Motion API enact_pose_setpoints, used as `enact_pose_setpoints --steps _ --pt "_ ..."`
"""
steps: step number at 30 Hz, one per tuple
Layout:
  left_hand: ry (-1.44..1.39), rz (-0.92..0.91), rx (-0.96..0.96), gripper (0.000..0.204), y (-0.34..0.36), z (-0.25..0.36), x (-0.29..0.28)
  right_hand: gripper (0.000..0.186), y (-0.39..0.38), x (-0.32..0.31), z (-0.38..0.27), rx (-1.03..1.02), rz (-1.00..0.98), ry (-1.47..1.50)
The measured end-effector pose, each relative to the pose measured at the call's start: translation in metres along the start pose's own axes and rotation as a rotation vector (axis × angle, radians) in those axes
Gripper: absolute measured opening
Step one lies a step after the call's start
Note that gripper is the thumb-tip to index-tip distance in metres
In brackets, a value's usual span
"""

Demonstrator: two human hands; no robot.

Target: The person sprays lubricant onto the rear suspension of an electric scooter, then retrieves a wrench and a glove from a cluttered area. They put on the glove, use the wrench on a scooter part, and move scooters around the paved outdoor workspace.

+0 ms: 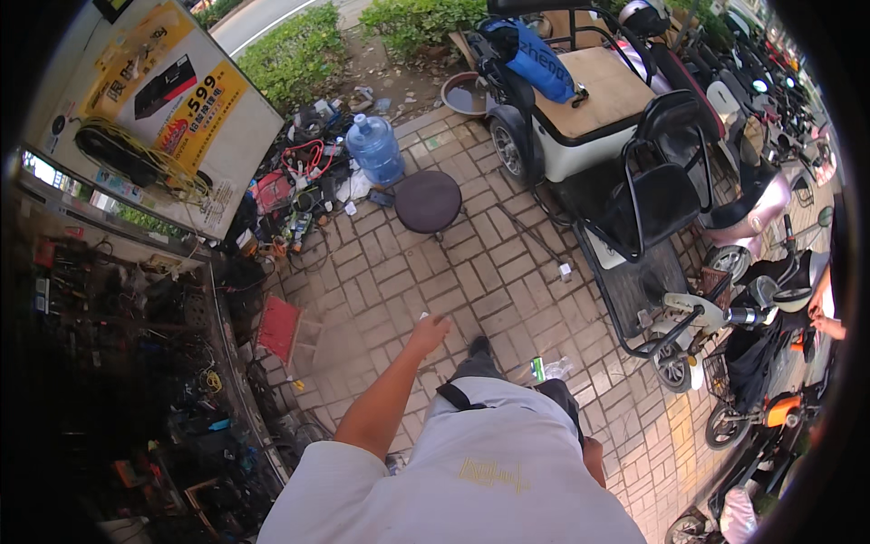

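My left hand (430, 335) hangs in front of my body above the paving, its fingers curled in. A small whitish bit shows at the fingertips, too small to name. My right hand (594, 459) is partly visible beside my shirt at the lower right, with its fingers hidden. Ahead of my left hand stands a round dark stool (428, 202), out of reach of the fingers. A small green-and-white packet (537, 368) and crumpled clear plastic (560, 367) lie on the paving to the right of my legs.
A blue water jug (375, 150) stands by piled tools and cables. At left are a cluttered workbench (136, 363) and a red-seated low stool (278, 329). A three-wheeled vehicle (625, 172) and parked scooters fill the right. Another person's hand (825, 322) shows at the right edge.
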State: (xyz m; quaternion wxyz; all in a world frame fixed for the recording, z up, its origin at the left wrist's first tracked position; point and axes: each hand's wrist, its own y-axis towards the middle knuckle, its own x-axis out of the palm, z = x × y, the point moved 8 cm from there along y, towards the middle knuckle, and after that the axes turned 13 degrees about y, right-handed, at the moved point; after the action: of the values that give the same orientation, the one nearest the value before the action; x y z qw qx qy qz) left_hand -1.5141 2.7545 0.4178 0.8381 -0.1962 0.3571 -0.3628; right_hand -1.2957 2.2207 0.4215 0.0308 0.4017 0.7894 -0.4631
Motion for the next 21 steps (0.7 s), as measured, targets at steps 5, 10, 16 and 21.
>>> enact_pose_setpoints --steps 5,10,16,21 --pt "-0.178 0.14 -0.067 0.038 0.016 0.011 -0.041 0.016 0.073 0.003 -0.051 -0.016 -0.137 0.188" --pt "-0.237 0.228 -0.461 0.043 -0.02 -0.13 -0.021 0.015 0.177 -0.008 -0.116 0.111 -0.144 0.189" --pt "-0.069 0.344 -0.661 0.031 -0.147 -0.23 -0.013 0.011 0.269 0.037 -0.235 0.094 -0.245 0.18" --pt "-0.504 0.438 -0.901 0.036 -0.167 -0.176 0.001 0.022 0.319 0.088 -0.334 -0.05 -0.349 0.089"
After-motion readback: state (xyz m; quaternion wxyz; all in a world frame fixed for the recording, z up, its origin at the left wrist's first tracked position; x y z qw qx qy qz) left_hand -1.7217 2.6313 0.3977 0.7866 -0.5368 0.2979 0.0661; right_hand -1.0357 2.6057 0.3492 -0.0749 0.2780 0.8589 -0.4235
